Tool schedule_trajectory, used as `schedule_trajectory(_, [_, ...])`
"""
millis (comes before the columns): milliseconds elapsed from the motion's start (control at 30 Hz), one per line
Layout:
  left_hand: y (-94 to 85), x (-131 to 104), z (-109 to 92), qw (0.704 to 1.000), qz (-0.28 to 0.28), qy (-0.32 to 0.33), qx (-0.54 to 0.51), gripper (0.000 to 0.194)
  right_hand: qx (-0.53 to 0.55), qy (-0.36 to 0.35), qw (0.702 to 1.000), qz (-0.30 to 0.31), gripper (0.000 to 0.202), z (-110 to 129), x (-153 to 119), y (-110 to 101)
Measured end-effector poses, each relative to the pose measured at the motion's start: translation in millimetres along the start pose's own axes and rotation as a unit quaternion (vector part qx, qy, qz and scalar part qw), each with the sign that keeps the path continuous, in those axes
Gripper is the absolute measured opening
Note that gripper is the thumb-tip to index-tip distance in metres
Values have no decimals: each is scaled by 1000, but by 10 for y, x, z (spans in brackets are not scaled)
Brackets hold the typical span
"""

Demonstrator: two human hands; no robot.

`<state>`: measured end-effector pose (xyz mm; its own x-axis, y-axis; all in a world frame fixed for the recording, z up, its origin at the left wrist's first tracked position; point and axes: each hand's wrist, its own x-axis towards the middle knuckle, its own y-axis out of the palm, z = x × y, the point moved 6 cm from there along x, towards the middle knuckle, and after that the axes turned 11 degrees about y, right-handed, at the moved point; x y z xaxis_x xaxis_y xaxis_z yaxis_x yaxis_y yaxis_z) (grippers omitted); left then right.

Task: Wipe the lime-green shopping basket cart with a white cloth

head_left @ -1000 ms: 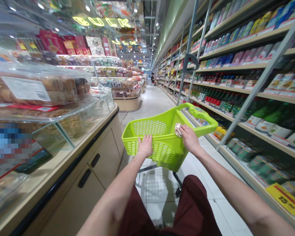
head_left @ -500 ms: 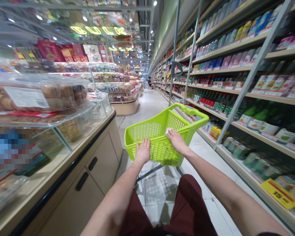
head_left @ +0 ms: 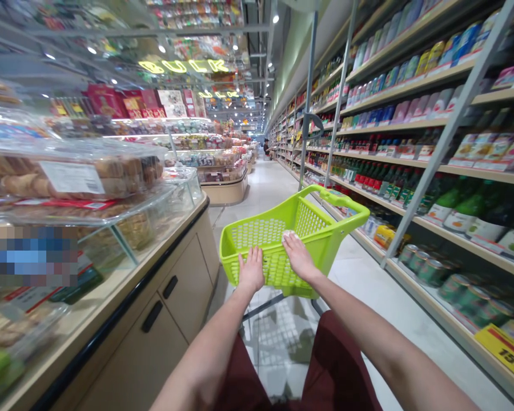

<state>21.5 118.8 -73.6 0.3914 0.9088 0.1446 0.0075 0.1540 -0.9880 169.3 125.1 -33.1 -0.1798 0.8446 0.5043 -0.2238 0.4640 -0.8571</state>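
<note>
A lime-green plastic shopping cart with a perforated basket stands side-on in front of my knees. My left hand lies against the near side of the basket, fingers stretched out and holding nothing. Under the fingers of my right hand a crumpled white wipe is pressed against the near rim. Most of the wipe is covered by that hand. The cart's handle is at its right end, apart from both hands.
Tall shelves of cans and bottles line the right side. On the left runs a wooden counter with packaged bread. A tiled aisle stretches ahead, with a person far down it.
My right hand has slid left along the basket's rim with the wipe, nearer to my left hand. The left hand stays on the basket's side. The whole view has shifted slightly.
</note>
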Motion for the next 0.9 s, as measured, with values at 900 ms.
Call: schedule_trajectory(900, [-41, -99, -21, 998, -39, -16, -45, 72, 17, 74, 997, -4, 45, -219, 3, -94])
